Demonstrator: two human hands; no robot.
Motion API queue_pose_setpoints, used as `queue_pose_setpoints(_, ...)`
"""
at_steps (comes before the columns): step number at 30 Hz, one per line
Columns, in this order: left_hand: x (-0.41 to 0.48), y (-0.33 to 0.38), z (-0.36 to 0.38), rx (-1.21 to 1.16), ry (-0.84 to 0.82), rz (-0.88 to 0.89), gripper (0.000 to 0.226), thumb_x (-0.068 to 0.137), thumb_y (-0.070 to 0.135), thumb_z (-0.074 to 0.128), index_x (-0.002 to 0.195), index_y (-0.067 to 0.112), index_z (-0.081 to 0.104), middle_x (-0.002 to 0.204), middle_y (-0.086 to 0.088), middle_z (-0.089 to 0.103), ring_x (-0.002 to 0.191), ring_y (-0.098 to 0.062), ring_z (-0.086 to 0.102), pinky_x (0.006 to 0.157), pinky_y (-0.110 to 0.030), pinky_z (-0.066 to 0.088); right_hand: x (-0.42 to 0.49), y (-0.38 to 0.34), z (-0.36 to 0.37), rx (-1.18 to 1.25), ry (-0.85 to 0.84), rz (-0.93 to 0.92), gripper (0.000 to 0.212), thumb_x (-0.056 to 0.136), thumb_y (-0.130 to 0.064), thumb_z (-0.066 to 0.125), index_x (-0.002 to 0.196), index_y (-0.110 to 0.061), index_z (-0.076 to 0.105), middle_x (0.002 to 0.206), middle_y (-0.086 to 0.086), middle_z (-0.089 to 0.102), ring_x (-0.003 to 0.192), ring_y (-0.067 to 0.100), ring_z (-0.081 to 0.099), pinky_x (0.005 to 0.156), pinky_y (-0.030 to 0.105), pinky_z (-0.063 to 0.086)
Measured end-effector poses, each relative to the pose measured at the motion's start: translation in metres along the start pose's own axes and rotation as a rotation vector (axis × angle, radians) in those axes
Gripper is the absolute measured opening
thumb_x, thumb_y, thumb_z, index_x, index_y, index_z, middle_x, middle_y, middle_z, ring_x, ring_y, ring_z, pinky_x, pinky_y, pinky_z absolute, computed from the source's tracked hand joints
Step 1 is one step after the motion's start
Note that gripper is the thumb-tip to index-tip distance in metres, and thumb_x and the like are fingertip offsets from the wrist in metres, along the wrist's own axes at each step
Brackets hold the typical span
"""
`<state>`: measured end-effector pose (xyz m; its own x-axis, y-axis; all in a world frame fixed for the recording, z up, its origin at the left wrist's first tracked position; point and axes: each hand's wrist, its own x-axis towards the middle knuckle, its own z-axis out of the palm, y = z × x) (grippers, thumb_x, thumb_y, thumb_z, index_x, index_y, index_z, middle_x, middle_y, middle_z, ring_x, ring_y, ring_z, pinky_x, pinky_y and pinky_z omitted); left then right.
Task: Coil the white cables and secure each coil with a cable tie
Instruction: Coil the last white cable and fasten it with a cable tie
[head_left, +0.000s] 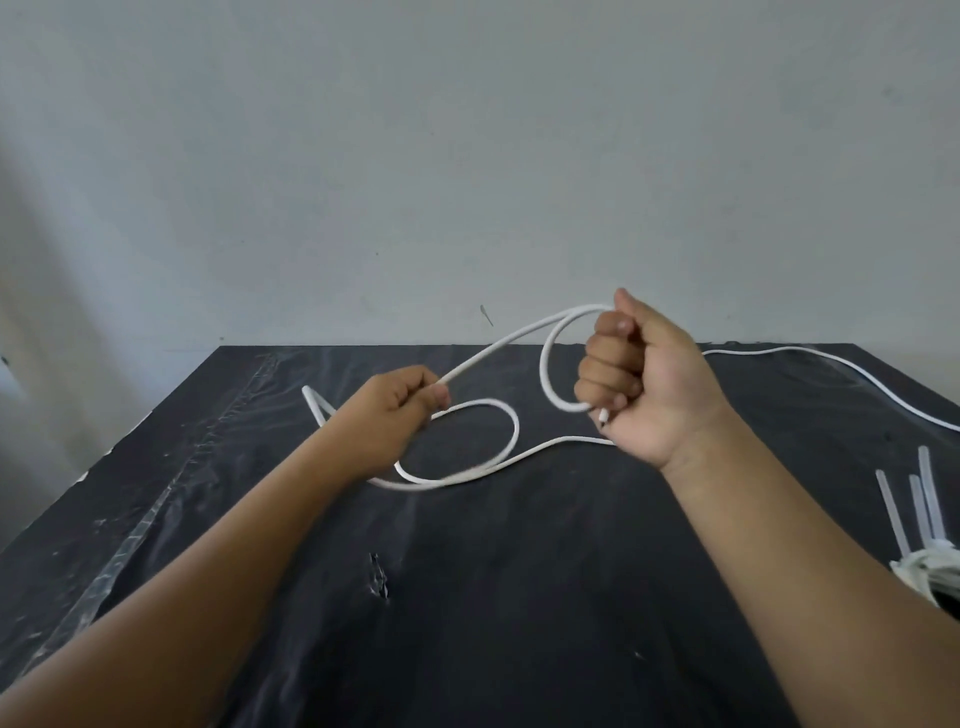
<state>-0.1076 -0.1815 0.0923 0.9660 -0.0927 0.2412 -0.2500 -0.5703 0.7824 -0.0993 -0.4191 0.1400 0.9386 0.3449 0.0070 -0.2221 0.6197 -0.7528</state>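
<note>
White cable (516, 431), one raised loop, slack curled below; cable ties (930, 488) far right.

No readable text, label, brand, number or sign. Plain white cable (516, 431); cable ties (930, 493) right of it unmarked; black table (467, 597) beneath it, wall (467, 156) behind it, no lettering legible.

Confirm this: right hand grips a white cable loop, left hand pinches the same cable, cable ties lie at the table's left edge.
Not quite: the head view shows the cable ties at the table's right edge, not the left. The rest holds.
</note>
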Motion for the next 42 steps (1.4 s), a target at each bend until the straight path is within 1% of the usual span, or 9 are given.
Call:
queue_pose_setpoints(9, 0.009, -0.017, 0.001, 0.411, 0.057, -0.023, 0.018, 0.099, 0.026, 0.040, 0.088, 0.018, 0.052, 0.086, -0.004, 0.068, 0.079, -0.025, 0.061, 0.073, -0.036, 0.047, 0.010, -0.012, 0.026, 0.000, -0.005, -0.121, 0.043, 0.097, -0.036, 0.041, 0.056, -0.022, 0.040, 0.041, -0.008, 0.018, 0.034, 0.009, 0.016, 0.036, 0.022, 0.014)
queue_pose_setpoints(13, 0.008, -0.005, 0.012, 0.291, -0.060, -0.030, 0.039, 0.092, 0.014, 0.045, 0.128, 0.028, 0.038, 0.098, 0.008, 0.067, 0.089, -0.018, 0.061, 0.088, -0.034, 0.046, 0.010, 0.008, 0.031, -0.008, -0.088, -0.007, 0.044, 0.097, -0.037, 0.041, 0.056, -0.022, 0.043, 0.041, -0.008, 0.019, 0.032, 0.007, 0.017, 0.035, 0.021, 0.015)
queue_pose_setpoints(17, 0.001, 0.013, 0.022, -0.018, 0.048, 0.064, 0.046, 0.098, 0.024, 0.041, 0.137, 0.043, 0.025, 0.075, -0.011, 0.060, 0.061, -0.015, 0.053, 0.063, -0.029, 0.047, 0.011, 0.012, 0.033, 0.055, -0.090, 0.010, 0.045, 0.098, -0.037, 0.040, 0.056, -0.021, 0.043, 0.041, -0.008, 0.020, 0.032, 0.008, 0.018, 0.035, 0.021, 0.016)
queue_pose_setpoints(23, -0.010, 0.010, 0.030, 0.160, -0.052, 0.171, 0.055, 0.101, 0.030, 0.034, 0.131, 0.071, 0.013, 0.060, -0.006, 0.043, 0.051, -0.016, 0.041, 0.054, -0.032, 0.042, 0.017, -0.010, 0.039, 0.176, 0.029, -0.167, 0.043, 0.101, -0.036, 0.037, 0.060, -0.020, 0.042, 0.044, -0.007, 0.019, 0.034, 0.010, 0.016, 0.034, 0.022, 0.018)
queue_pose_setpoints(26, -0.013, 0.014, 0.033, 0.227, -0.059, 0.208, 0.055, 0.102, 0.028, 0.033, 0.138, 0.063, 0.013, 0.069, -0.004, 0.051, 0.057, -0.014, 0.047, 0.060, -0.025, 0.041, 0.024, -0.022, 0.041, 0.194, 0.104, -0.251, 0.043, 0.101, -0.035, 0.037, 0.062, -0.019, 0.043, 0.045, -0.007, 0.021, 0.036, 0.011, 0.017, 0.036, 0.021, 0.020)
queue_pose_setpoints(30, -0.012, 0.023, 0.028, 0.347, -0.016, 0.336, 0.051, 0.099, 0.014, 0.039, 0.144, 0.037, 0.033, 0.097, 0.000, 0.063, 0.091, -0.019, 0.057, 0.083, -0.025, 0.042, 0.032, -0.020, 0.039, 0.094, 0.145, -0.328, 0.034, 0.099, -0.024, 0.039, 0.067, -0.016, 0.047, 0.049, -0.004, 0.029, 0.041, 0.012, 0.023, 0.044, 0.024, 0.027)
queue_pose_setpoints(33, -0.014, 0.037, 0.020, 0.406, 0.022, 0.441, 0.041, 0.098, 0.015, 0.044, 0.137, 0.027, 0.050, 0.115, 0.002, 0.067, 0.106, -0.017, 0.059, 0.090, -0.026, 0.044, 0.038, -0.009, 0.038, -0.082, 0.109, -0.347, 0.023, 0.096, -0.013, 0.037, 0.076, -0.014, 0.049, 0.052, -0.003, 0.034, 0.044, 0.013, 0.029, 0.050, 0.026, 0.033)
queue_pose_setpoints(37, -0.015, 0.052, 0.014, 0.502, 0.048, 0.572, 0.034, 0.092, 0.013, 0.050, 0.122, 0.022, 0.064, 0.084, 0.003, 0.059, 0.078, -0.013, 0.051, 0.071, -0.020, 0.033, 0.040, 0.008, 0.036, -0.610, 0.124, -0.409, 0.021, 0.098, -0.013, 0.034, 0.083, -0.014, 0.049, 0.052, -0.006, 0.041, 0.044, 0.011, 0.037, 0.054, 0.030, 0.039)
queue_pose_setpoints(42, -0.015, 0.063, -0.004, 0.612, 0.074, 0.663, 0.023, 0.087, 0.016, 0.053, 0.103, 0.021, 0.069, 0.077, 0.002, 0.058, 0.072, -0.015, 0.049, 0.070, -0.024, 0.036, 0.022, 0.022, 0.031, -1.211, 0.001, -0.216, 0.020, 0.098, -0.020, 0.036, 0.087, -0.013, 0.051, 0.061, -0.002, 0.049, 0.054, 0.013, 0.046, 0.054, 0.025, 0.042)
